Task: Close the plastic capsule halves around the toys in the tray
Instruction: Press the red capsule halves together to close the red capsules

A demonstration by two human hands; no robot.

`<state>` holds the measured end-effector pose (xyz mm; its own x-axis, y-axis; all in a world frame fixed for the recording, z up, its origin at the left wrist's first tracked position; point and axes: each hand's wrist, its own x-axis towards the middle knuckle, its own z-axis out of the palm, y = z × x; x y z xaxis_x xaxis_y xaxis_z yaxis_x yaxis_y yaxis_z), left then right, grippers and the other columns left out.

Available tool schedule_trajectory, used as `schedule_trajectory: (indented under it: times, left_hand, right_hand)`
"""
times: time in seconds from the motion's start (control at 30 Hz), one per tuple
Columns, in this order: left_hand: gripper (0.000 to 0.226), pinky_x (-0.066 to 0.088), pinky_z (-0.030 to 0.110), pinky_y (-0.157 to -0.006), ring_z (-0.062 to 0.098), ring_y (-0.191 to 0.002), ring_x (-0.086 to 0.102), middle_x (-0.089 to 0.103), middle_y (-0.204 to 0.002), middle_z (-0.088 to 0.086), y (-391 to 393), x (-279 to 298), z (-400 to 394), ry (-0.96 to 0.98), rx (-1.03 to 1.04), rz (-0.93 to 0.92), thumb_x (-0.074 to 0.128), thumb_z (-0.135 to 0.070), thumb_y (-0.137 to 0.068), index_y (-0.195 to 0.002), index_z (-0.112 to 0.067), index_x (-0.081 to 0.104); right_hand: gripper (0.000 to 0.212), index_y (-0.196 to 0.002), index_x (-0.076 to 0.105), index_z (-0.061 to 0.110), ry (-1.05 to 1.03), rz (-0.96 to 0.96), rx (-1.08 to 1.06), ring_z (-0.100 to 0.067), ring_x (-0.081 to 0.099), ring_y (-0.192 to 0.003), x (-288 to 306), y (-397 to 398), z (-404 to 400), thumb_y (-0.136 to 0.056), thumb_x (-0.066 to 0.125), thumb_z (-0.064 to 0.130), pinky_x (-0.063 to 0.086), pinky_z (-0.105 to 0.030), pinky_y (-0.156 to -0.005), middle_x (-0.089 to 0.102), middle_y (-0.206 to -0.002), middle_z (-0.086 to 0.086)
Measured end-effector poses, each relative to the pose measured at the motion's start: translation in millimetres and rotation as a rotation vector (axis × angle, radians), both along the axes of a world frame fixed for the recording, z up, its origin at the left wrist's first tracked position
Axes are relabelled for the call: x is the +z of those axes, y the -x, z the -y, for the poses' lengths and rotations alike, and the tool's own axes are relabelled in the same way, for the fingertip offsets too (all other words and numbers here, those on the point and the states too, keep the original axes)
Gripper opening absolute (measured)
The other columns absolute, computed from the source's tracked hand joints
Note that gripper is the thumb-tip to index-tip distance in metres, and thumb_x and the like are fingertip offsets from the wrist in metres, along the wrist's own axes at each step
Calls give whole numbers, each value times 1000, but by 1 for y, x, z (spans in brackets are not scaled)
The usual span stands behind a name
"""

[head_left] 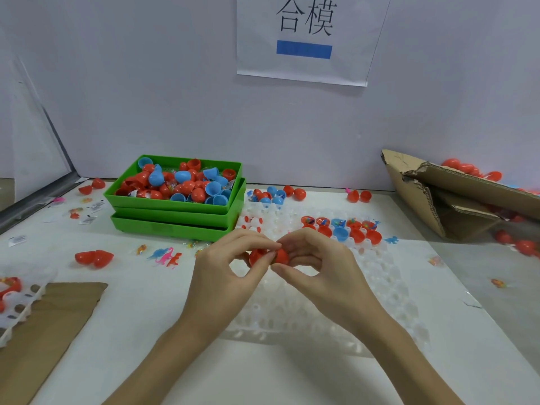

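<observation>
Above the clear plastic tray (315, 311), both hands hold one red capsule (267, 256). My left hand (230, 267) pinches its left half and my right hand (315, 264) pinches its right half. The two halves meet between my fingertips, and fingers hide most of the seam. Whether a toy is inside cannot be seen. At the tray's far right, several red and blue capsule halves (342, 229) sit in the cells with small toys in them.
Stacked green trays (175, 220) at the back left hold several loose red and blue halves. An open red capsule (94, 258) and small toy dinosaurs (166, 256) lie left. A torn cardboard box (455, 197) stands right. Cardboard (46, 340) and another cell tray (20, 299) lie at the left edge.
</observation>
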<state>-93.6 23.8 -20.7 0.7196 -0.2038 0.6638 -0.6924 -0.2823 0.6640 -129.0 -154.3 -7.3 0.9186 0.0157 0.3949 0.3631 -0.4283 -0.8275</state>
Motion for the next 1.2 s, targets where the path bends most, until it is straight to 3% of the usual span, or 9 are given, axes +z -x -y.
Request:
schedule_trajectory:
  times: [0.13,0.37,0.53,0.7,0.83,1.0,1.2]
  left_hand:
    - [16,60,32,-76,22,-90,73,76,-91,-8,-1,2,-4,69,-30,-78,81,-6,-87,-95,-20,80]
    - [20,57,19,-86,8,-101,71,76,-107,-8,-2,7,-9,-129,-9,104,80,-20,-88,-107,-16,82]
    - [16,59,27,-88,18,-101,70,72,-105,-7,-2,5,-6,-132,-93,20,77,-7,-92,-106,-14,73]
    - [20,57,24,-93,18,-104,72,73,-103,-9,-1,2,-5,2,-127,-166,77,-7,-92,-106,-17,68]
    - [42,57,22,-94,16,-107,75,79,-109,-4,1,8,-5,263,-213,-389,82,-16,-82,-121,-16,68]
    - [35,56,17,-90,15,-105,76,81,-107,0,3,13,-5,362,-276,-483,83,-18,-78,-113,-20,81]
    - [39,56,16,-88,14,-107,75,80,-110,3,5,19,-3,497,-319,-553,86,-22,-72,-111,-25,82]
  right_hand:
    - [28,-107,72,20,-31,20,6,-9,73,-92,0,-1,0,-83,85,14,58,-19,-82,74,-95,12]
    - [29,-108,72,18,-12,61,-25,-9,73,-93,2,-3,4,-83,85,18,58,-18,-82,74,-97,11]
    - [29,-109,71,22,34,79,-17,-10,72,-95,3,-3,8,-84,84,14,58,-20,-85,73,-99,12]
    - [33,-114,71,25,-3,75,82,-15,74,-97,4,-1,6,-88,79,6,59,-24,-87,74,-104,9]
    - [32,-114,72,25,-33,120,67,-14,74,-98,5,-1,7,-86,81,11,59,-22,-85,75,-103,11]
    - [33,-114,72,21,-51,177,16,-11,75,-95,5,0,5,-83,83,18,59,-21,-85,76,-100,11]
    - [40,-125,73,20,80,345,-87,-10,71,-97,5,1,-1,-85,78,18,56,-18,-87,75,-109,8]
